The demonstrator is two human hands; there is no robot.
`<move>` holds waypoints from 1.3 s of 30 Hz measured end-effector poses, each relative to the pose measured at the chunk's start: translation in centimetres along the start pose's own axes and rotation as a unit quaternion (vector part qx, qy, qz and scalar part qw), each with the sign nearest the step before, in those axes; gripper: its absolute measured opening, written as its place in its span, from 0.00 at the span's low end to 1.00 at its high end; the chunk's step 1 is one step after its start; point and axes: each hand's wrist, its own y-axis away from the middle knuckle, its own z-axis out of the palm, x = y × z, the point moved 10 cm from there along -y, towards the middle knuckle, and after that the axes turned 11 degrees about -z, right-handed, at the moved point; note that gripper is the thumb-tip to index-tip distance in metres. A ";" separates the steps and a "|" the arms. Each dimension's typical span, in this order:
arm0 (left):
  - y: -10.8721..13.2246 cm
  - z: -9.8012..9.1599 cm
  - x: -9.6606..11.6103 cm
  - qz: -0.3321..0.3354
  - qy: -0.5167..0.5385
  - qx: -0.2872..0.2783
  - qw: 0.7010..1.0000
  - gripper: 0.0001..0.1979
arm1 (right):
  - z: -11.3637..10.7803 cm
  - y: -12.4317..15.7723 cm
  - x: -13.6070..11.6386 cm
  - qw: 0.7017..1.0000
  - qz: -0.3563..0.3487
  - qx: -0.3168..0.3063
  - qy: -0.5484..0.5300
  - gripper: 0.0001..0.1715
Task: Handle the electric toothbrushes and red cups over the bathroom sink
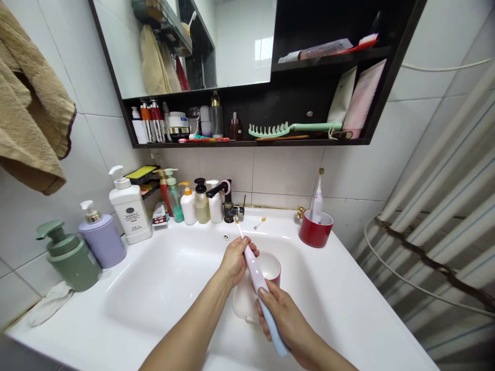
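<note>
An electric toothbrush (pixel 255 270), pink fading to pale blue, slants across the sink (pixel 162 278) between my two hands. My right hand (pixel 284 312) is wrapped round the lower, blue end of its handle. Higher up, the fingers of my left hand (pixel 235 259) close on it near the neck of the brush head. That head points away from me, toward the black faucet (pixel 228 198). Under the toothbrush, a red cup (pixel 274 268) with a white inside stands in the basin, partly covered by my hands. A pale, whitish flat item (pixel 243 304) lies beside it, mostly hidden.
Pump bottles (pixel 201 201) line the back left rim. Another red cup (pixel 317 230) holds a second electric toothbrush (pixel 317 198) at the back right. A small brush head (pixel 261 221) lies behind the basin. Above hangs a dark mirror cabinet (pixel 193 144); a folded curtain (pixel 436 206) hangs right.
</note>
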 end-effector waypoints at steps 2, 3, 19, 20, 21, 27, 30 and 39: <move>0.2 0.6 -0.2 0.000 -0.028 -0.006 1.000 0.06 | -0.2 -0.6 -0.6 1.000 -0.022 0.005 0.011 0.13; 0.3 0.8 -0.2 0.001 -0.040 -0.008 0.999 0.08 | -0.7 -1.1 -1.4 0.998 -0.046 0.022 0.032 0.14; 2.1 2.3 -2.9 0.225 -0.681 -0.034 0.696 0.09 | -8.3 -7.4 -4.9 0.898 -0.179 0.194 0.351 0.13; 2.1 2.4 -3.2 0.228 -0.691 -0.042 0.685 0.08 | -8.3 -7.3 -4.7 0.893 -0.177 0.192 0.368 0.13; 1.9 2.4 -3.4 0.230 -0.694 -0.045 0.681 0.08 | -8.3 -7.1 -4.6 0.887 -0.173 0.190 0.383 0.14; -0.4 4.1 -2.6 0.245 -0.682 -0.040 0.688 0.07 | -9.7 -7.9 -5.9 0.862 -0.151 0.184 0.448 0.17; -2.2 6.9 -1.0 0.276 -0.672 -0.044 0.686 0.07 | -11.7 -9.7 -8.1 0.846 -0.134 0.198 0.477 0.17; -8.9 11.9 1.7 0.295 -0.610 -0.032 0.735 0.11 | -17.6 -15.2 -12.3 0.811 -0.092 0.250 0.520 0.14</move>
